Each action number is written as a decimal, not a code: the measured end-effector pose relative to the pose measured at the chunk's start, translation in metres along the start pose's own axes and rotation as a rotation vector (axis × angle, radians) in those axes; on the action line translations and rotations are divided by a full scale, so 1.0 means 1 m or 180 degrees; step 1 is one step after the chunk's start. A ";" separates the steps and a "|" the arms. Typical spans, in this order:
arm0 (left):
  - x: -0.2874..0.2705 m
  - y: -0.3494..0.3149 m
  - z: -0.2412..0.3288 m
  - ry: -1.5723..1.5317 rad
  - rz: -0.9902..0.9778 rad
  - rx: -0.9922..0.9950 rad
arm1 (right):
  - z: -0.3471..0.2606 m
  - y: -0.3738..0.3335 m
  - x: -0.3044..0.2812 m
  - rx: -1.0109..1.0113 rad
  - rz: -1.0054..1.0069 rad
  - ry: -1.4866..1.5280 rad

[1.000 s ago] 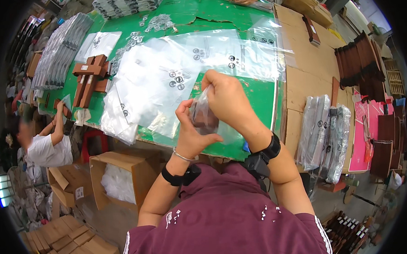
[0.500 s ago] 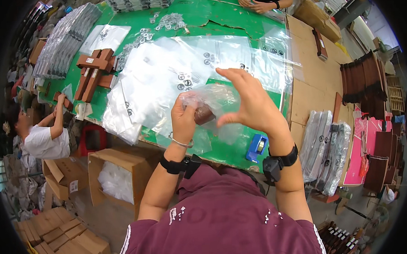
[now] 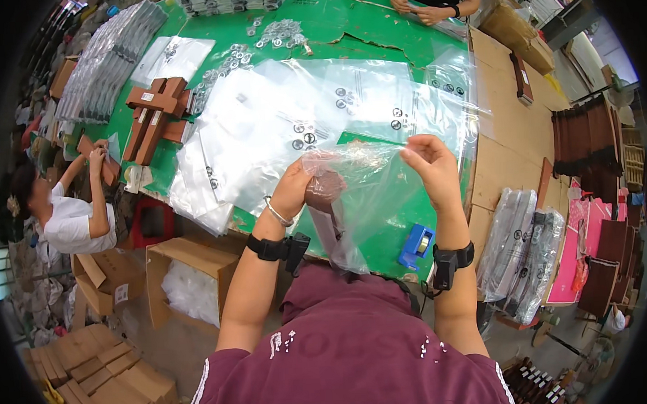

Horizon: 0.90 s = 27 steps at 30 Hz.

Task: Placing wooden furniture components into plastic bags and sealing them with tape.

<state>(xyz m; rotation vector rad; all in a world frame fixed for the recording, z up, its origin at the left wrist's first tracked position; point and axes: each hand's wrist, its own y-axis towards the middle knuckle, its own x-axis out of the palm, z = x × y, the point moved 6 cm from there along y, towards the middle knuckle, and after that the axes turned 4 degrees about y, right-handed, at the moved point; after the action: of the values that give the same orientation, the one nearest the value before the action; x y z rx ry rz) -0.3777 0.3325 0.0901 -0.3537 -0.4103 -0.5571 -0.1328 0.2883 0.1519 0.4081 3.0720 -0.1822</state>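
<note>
An open cardboard box (image 3: 99,280) stands low on the left; what it holds cannot be told. Beside it, a larger box (image 3: 203,250) lies open with crumpled clear plastic (image 3: 189,291) inside. Further right, the left hand (image 3: 292,189) has its fingers curled closed about the upper end of a brown piece (image 3: 327,194), gathering film there too. That piece hangs tilted at the front of the table, seen through a clear bag (image 3: 384,181); whether it is wholly inside cannot be told. The right hand (image 3: 433,161) pinches the bag's upper edge, thumb against fingertips, and the film is stretched between the two hands. At the far right lie long bundles (image 3: 509,241) in clear wrapping.

At the left of the room, a seated co-worker (image 3: 75,220) in a white top handles a brown block. The green table (image 3: 363,27) carries a stack of wrapped packs (image 3: 112,63), crossed brown blocks (image 3: 157,112), a wide spread of flat clear bags (image 3: 255,125) and, near the right hand, a blue tape dispenser (image 3: 415,245). Across the table, another co-worker's hands (image 3: 427,13) handle clear plastic. Tan cardboard (image 3: 504,133) covers the surface on the right, with dark brown slats (image 3: 588,143) beyond.
</note>
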 end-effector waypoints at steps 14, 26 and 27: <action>0.016 0.006 0.014 -0.0090 0.0430 -0.0162 | 0.041 -0.025 0.077 0.0251 -0.0587 0.0968; 0.017 0.000 0.017 0.0775 0.0702 0.0837 | 0.045 -0.030 0.060 0.1011 0.0289 0.1709; 0.025 -0.002 0.022 0.1080 0.0588 0.0611 | 0.044 -0.030 0.057 0.1003 0.0251 0.1692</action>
<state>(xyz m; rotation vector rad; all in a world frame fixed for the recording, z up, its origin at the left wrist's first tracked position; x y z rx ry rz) -0.3656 0.3290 0.1211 -0.1067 -0.1002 -0.3835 -0.1950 0.2691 0.1088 0.6898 3.5392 -0.6610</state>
